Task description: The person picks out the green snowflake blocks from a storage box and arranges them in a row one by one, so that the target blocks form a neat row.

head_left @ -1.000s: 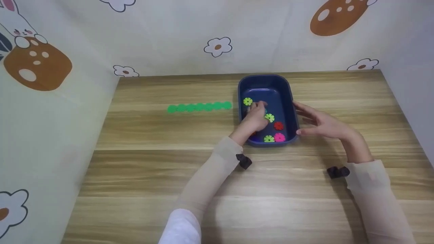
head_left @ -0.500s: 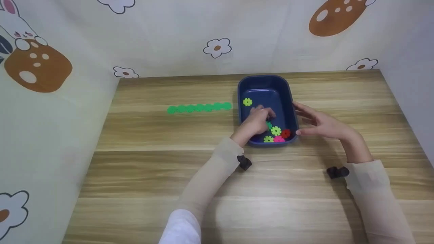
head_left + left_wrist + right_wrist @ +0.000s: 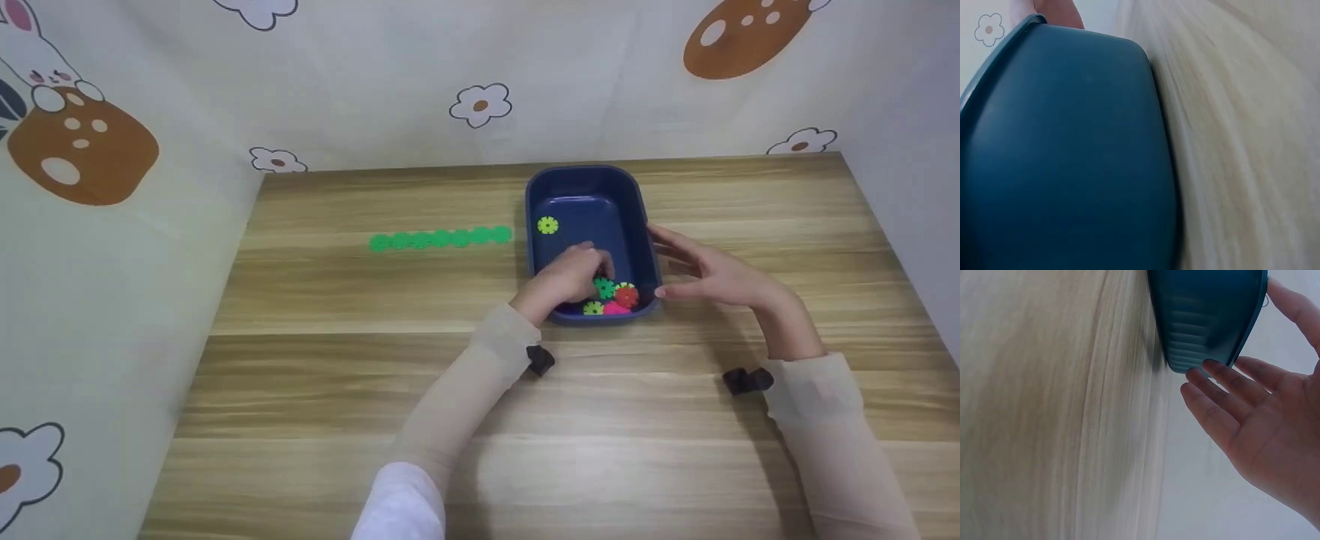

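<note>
A dark blue plastic bin (image 3: 592,180) stands on the wooden table, its side wall (image 3: 1072,140) filling much of the left wrist view. My left hand (image 3: 570,274) reaches inside it, fingers bent downward and fingertips partly hidden, beside a green flower-shaped disc (image 3: 604,288). A red disc (image 3: 626,297) overlaps a yellow-green one, with a pink disc (image 3: 616,308) and another yellow-green disc (image 3: 593,308) along the near wall. One yellow-green disc (image 3: 548,225) lies apart near the left wall. My right hand (image 3: 724,274) rests its spread, fairly straight fingers against the bin's right rim.
Left of the bin lies a straight row of several green discs (image 3: 441,238), apparently joined. The wooden table (image 3: 337,390) meets a patterned cloth backdrop (image 3: 375,97) behind and at the left, and a plain pale wall (image 3: 900,150) at the right.
My left hand has moved slightly toward the near side inside the bin. The green, red and a yellow-green disc have slid to the near right corner. My right hand stays put.
</note>
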Demonstrator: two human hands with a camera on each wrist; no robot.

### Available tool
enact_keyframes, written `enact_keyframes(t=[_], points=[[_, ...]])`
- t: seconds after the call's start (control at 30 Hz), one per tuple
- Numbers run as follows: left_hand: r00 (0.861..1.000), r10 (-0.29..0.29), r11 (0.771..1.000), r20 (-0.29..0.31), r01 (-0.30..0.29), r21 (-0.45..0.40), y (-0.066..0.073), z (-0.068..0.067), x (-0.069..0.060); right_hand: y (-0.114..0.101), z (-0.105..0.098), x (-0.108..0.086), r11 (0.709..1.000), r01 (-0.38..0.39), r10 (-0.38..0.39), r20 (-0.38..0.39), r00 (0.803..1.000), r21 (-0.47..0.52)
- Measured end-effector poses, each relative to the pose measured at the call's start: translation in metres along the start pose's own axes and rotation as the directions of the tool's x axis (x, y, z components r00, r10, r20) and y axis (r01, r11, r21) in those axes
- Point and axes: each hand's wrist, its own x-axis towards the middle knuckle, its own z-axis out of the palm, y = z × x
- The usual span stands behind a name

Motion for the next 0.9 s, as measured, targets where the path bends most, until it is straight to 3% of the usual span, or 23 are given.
enact_keyframes(t=[0.13, 0.33, 0.63, 0.8, 0.9], points=[[0.993, 0.11, 0.993, 0.049, -0.108, -0.043, -0.0017, 0.0019, 0.0009, 0.0002, -0.0003, -0.0002, 1.0, 0.01, -0.01, 0.005, 1.0, 0.01], [0.984, 0.173, 0.972, 0.037, -0.165, -0.168, -0.0049, 0.002, 0.0039, -0.0013, 0.0, 0.0, 1.0, 0.008, -0.008, -0.004, 1.0, -0.005], [0.995, 0.1, 0.909, -0.025, -0.101, -0.404, -0.0053, -0.0013, 0.0043, -0.003, 0.0011, 0.0004, 1.0, -0.028, 0.028, -0.013, 1.0, 0.001], [0.994, 0.098, 0.881, -0.055, -0.112, -0.459, -0.0069, -0.001, 0.0045, -0.0022, 0.0007, 0.0009, 1.0, -0.028, 0.028, -0.014, 1.0, -0.008], [0.991, 0.108, 0.844, -0.073, -0.13, -0.52, -0.0076, -0.0003, 0.0043, -0.0017, 0.0011, 0.0007, 1.0, -0.026, 0.026, -0.013, 1.0, -0.009]])
